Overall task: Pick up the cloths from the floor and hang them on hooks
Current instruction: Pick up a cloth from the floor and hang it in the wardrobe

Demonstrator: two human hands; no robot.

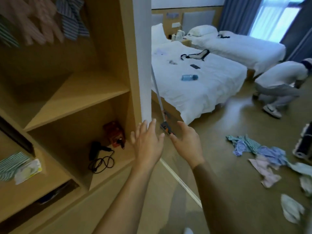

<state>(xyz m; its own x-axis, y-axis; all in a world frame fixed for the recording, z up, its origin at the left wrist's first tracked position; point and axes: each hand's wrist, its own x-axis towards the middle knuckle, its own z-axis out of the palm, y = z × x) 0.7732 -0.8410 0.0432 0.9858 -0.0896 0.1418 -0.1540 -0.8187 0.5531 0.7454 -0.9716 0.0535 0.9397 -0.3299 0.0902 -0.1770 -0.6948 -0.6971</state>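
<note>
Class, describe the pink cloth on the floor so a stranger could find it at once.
Start at the nearer bed, then look right across the floor to the scattered cloths. The pink cloth lies just below the blue-and-green striped heap, the only plain pink piece among striped and white ones.

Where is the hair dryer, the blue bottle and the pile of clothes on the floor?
hair dryer (93,150), head view, on its black body.
blue bottle (189,77), head view, middle of its side.
clothes pile (263,152), head view, on the striped cloth.
</note>
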